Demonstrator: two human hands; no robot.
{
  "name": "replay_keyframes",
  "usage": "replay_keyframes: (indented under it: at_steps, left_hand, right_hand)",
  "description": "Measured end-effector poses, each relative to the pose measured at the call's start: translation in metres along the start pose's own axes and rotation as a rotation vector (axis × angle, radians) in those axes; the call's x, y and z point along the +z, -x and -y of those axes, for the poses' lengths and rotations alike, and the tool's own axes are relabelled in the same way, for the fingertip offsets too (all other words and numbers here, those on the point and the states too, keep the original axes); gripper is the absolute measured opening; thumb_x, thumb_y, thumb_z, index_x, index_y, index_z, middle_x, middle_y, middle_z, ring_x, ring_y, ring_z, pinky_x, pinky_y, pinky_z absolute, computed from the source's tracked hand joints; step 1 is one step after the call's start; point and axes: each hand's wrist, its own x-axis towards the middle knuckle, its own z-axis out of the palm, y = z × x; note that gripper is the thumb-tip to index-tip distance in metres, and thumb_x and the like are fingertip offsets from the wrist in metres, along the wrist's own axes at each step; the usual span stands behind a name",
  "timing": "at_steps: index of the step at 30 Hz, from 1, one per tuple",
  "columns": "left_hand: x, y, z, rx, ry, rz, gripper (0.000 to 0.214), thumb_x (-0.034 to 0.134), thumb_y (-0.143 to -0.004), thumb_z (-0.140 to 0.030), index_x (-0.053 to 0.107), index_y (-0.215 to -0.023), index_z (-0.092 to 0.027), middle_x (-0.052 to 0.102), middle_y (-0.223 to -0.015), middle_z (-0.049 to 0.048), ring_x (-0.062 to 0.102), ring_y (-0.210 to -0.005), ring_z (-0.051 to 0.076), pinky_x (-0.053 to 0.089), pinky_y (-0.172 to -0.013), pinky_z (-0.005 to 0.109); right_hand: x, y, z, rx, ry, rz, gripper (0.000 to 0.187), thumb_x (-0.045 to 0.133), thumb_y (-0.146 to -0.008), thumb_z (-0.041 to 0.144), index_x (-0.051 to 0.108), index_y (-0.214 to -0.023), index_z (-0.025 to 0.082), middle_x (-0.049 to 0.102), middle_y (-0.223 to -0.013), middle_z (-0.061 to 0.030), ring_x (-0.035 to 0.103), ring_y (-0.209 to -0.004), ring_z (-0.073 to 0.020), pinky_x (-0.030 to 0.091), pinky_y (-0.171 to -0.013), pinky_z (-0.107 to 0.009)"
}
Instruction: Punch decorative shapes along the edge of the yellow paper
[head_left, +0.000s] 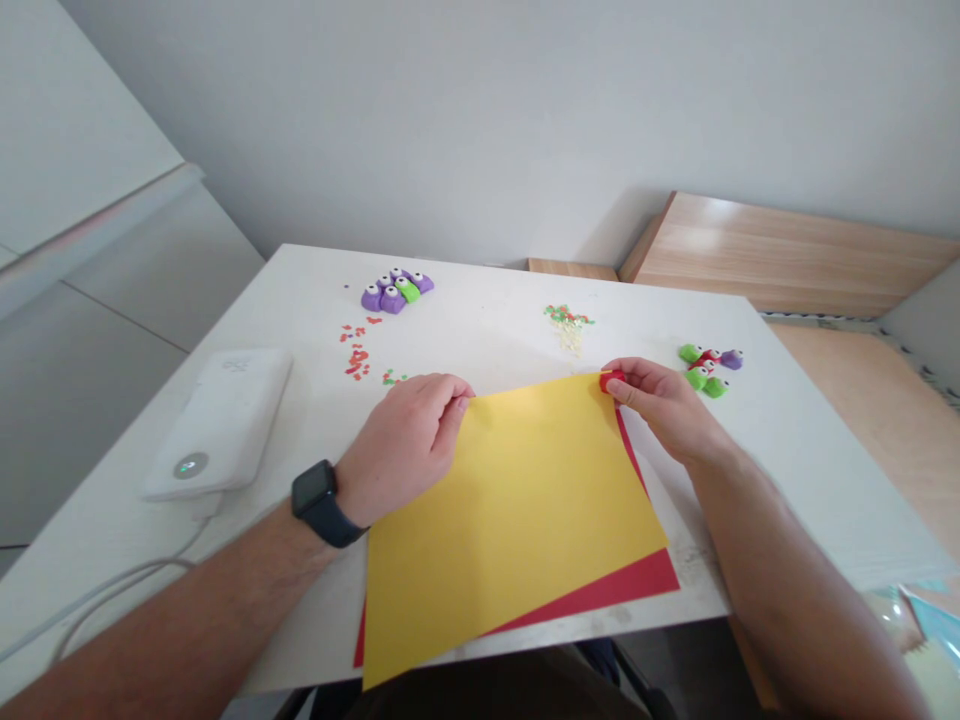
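A yellow sheet of paper (510,530) lies skewed on top of a red sheet (630,585), whose edges show at the lower right and lower left. My left hand (405,450), with a black smartwatch (319,503) on its wrist, pinches the sheet's upper left corner. My right hand (664,408) grips a small red craft paper punch (611,380) over the yellow sheet's upper right corner. The fingers hide most of the punch.
On the white table (480,340) lie purple punches (394,293), green punches (701,368), and scattered red (357,358) and pale paper cut-outs (568,330). A white power bank (217,422) with a cable sits at the left. Wooden boards (780,250) stand behind at the right.
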Motion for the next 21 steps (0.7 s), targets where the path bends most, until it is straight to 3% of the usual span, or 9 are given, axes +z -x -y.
replay_keyframes:
  at_steps: [21]
  left_hand:
    - [0.0006,0.0019,-0.0021,0.014,-0.007,0.020,0.021,0.042,-0.107,-0.028,0.060,-0.100,-0.020,0.070,-0.099,0.0061,0.064,-0.096,0.025,0.047,-0.089,0.041]
  right_hand:
    - [0.0080,0.0006,0.0009,-0.005,0.085,-0.003,0.027,0.082,-0.084,0.043,0.069,-0.099,0.024,0.067,-0.085,-0.0001,0.058,-0.079,-0.0178,0.044,-0.072,-0.032]
